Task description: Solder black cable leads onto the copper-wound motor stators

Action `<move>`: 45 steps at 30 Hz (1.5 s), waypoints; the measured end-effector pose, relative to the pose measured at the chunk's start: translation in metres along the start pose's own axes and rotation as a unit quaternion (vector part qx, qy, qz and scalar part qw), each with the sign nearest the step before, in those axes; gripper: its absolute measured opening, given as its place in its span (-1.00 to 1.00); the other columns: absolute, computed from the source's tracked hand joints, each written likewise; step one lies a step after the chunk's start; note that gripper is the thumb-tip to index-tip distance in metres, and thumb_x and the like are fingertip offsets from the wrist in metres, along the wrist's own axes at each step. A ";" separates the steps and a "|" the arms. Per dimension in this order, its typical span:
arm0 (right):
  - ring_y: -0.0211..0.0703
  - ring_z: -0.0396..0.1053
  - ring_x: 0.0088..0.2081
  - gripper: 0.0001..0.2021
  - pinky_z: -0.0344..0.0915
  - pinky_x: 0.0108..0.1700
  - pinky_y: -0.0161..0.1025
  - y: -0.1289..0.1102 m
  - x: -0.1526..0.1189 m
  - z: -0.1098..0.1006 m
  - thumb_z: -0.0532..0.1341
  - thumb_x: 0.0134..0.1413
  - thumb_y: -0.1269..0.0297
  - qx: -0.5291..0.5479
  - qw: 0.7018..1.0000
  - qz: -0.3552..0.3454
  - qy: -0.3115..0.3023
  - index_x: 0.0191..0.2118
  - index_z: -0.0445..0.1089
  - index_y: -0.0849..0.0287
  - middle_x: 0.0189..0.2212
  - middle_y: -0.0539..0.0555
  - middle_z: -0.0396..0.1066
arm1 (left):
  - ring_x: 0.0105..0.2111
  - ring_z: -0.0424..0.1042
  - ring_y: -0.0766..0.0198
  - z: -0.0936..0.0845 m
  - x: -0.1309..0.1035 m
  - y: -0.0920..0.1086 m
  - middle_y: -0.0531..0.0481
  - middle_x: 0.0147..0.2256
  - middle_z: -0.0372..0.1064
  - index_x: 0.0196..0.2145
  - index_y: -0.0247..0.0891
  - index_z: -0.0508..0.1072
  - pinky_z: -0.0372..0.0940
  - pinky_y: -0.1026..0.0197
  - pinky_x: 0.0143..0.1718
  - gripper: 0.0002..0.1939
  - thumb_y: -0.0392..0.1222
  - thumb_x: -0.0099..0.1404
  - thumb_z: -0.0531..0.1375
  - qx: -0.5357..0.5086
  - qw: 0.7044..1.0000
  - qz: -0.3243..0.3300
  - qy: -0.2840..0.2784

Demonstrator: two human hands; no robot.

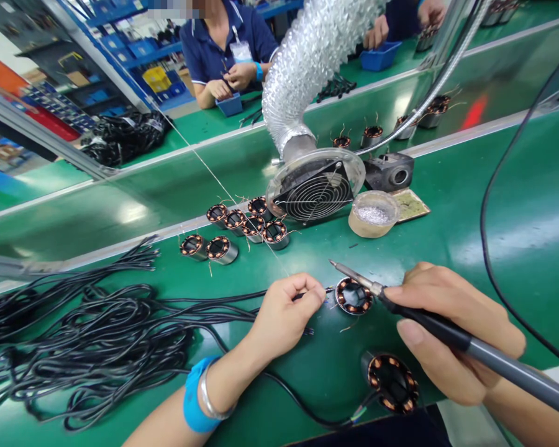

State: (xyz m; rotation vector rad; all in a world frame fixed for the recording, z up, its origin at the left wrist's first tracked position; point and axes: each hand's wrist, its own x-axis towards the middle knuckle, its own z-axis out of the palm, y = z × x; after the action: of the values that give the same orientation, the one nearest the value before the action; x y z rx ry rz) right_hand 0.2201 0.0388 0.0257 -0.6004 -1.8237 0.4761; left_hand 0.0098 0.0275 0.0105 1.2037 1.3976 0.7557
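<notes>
My left hand (284,313) pinches the end of a black cable (328,290) between thumb and fingers. Its thin wires reach the edge of a copper-wound motor stator (341,303) lying on the bench. In my right hand (466,335) is a soldering iron (447,327), gripped like a pen. The iron's bare tip (342,267) is just above the stator's upper edge; whether it touches anything I cannot tell. A thin silvery wire (214,177) runs down from above toward my left hand. Nearer me sits another stator (391,382) with a cable beside it.
Black cables (121,335) pile up on the left. Several stators (235,220) stand behind, beside a fume extractor fan (319,194) with a silver duct (289,81). A round tub (372,214) holds silvery bits. A co-worker (228,56) sits beyond the divider.
</notes>
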 end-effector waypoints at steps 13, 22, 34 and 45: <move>-0.27 0.44 -0.39 -0.71 0.41 -0.32 -0.31 0.020 0.000 0.026 0.18 0.19 0.56 0.003 0.994 0.013 -0.104 -0.04 0.41 0.11 -0.30 0.02 0.53 | -0.53 0.00 0.39 -0.005 -0.006 0.002 0.17 -0.57 0.05 -0.49 -0.26 0.26 -0.02 0.30 -0.48 -0.73 -0.06 0.26 0.14 -0.036 0.994 0.020 -0.099; -0.24 0.42 -0.38 -0.77 0.39 -0.29 -0.28 0.021 -0.001 0.031 0.14 0.20 0.57 0.012 0.995 -0.007 -0.102 -0.10 0.38 0.16 -0.37 0.02 0.49 | -0.46 0.16 0.35 -0.011 -0.014 0.007 0.10 -0.47 0.22 -0.36 -0.27 0.36 0.09 0.29 -0.41 -0.79 -0.09 0.36 0.10 0.072 0.992 0.051 -0.086; -0.28 0.43 -0.31 -0.72 0.41 -0.22 -0.32 0.019 -0.006 0.036 0.13 0.23 0.56 0.024 0.993 0.007 -0.114 -0.01 0.35 0.13 -0.29 0.00 0.48 | -0.75 -0.27 0.53 -0.002 -0.009 -0.002 0.29 -0.74 -0.02 -0.42 -0.26 0.31 -0.36 0.35 -0.72 -0.69 0.03 0.10 0.27 -0.244 0.941 -0.170 -0.159; -0.24 0.47 -0.31 -0.71 0.43 -0.24 -0.30 0.020 -0.008 0.034 0.14 0.13 0.53 -0.004 0.990 0.036 -0.138 -0.04 0.32 0.14 -0.28 0.01 0.49 | -0.75 -0.24 0.54 0.006 -0.013 -0.007 0.29 -0.73 -0.04 -0.50 -0.24 0.25 -0.30 0.40 -0.72 -0.66 0.03 0.13 0.26 -0.250 0.958 -0.129 -0.063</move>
State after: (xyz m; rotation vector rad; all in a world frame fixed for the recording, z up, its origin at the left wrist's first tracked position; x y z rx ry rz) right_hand 0.1930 0.0487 -0.0030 -0.6320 -2.0702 0.6264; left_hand 0.0126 0.0122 0.0066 0.6489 1.1381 0.7723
